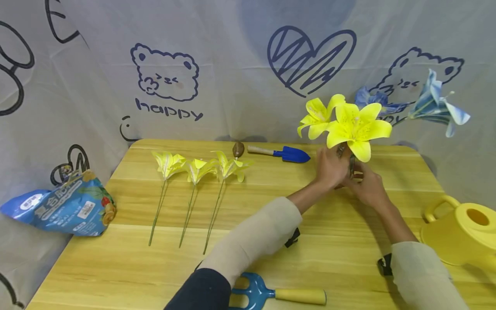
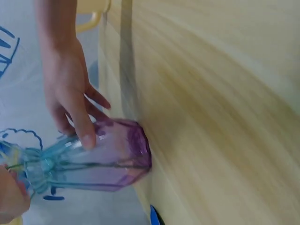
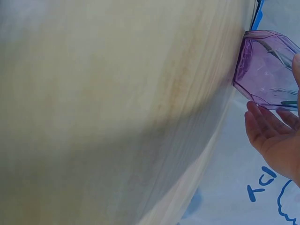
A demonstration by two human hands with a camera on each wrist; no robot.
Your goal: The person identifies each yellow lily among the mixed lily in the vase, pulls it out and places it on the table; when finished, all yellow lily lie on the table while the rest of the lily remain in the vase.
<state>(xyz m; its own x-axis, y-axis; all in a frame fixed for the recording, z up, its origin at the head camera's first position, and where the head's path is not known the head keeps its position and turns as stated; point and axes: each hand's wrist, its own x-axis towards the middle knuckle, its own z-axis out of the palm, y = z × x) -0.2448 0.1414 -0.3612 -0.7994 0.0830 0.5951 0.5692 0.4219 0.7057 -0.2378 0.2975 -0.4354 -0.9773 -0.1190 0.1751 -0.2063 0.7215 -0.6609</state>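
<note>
A clear vase (image 2: pixel 105 154), tinted purple at the base and teal at the neck, stands on the table, mostly hidden in the head view. My right hand (image 1: pixel 366 185) grips its body, thumb on one side and fingers on the other. At the vase's mouth, my left hand (image 1: pixel 333 165) pinches a yellow lily's stem; the fingertips are partly hidden. Above the hands are the front yellow lily (image 1: pixel 354 127) and another yellow lily (image 1: pixel 315 118). Behind them show a pale blue lily (image 1: pixel 438 105) and a darker blue flower (image 1: pixel 372 99). Stems are visible inside the vase.
Several yellow lilies (image 1: pixel 197 170) lie at left on the wooden table (image 1: pixel 128 258). A blue trowel (image 1: pixel 294 155) and brown round object (image 1: pixel 238 149) lie at the back. A hand fork (image 1: pixel 257 292) is in front, a watering can (image 1: pixel 449 232) right, a blue bag (image 1: pixel 77 206) left.
</note>
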